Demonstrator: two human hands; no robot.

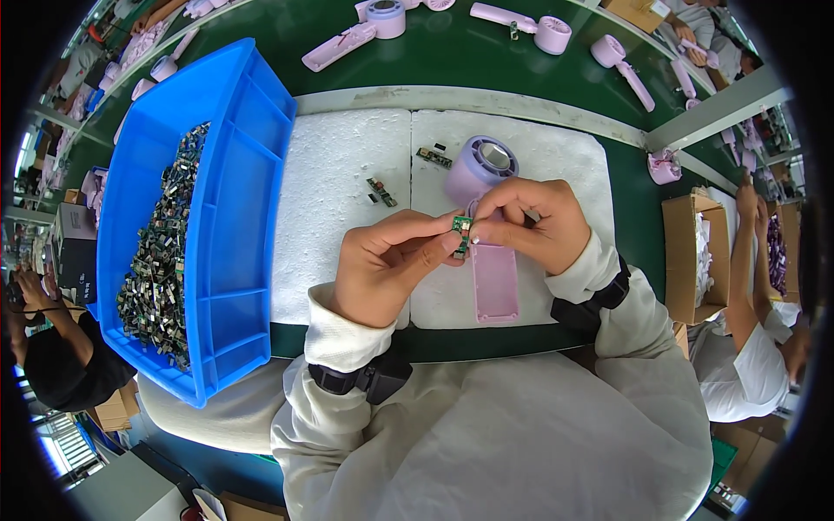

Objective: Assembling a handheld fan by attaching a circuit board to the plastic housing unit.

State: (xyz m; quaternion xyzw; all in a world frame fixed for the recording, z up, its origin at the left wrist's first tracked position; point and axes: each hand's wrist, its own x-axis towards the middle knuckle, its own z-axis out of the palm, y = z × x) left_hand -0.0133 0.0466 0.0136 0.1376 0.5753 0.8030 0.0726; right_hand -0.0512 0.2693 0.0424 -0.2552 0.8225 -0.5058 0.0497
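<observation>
Between the thumb and fingers of my left hand [382, 260] is a small green circuit board [461, 236], held upright over the white foam mat. My right hand [534, 226] pinches close against the board's right edge. What lies in that pinch is too small to make out; a tiny pale bit shows at the fingertips. Under and behind my hands lies a handheld fan: its round lilac head [466, 177] is beyond my right fingers, and its pink open handle shell [496, 291] extends toward me. My right hand partly hides where head and handle meet.
A blue bin [233, 226] of loose circuit boards [161, 269] stands at my left. Two more boards [380, 192] [433, 157] lie on the foam mat [339, 156]. Beyond a pale rail, fan parts [552, 35] rest on a green surface. Co-workers sit on both sides.
</observation>
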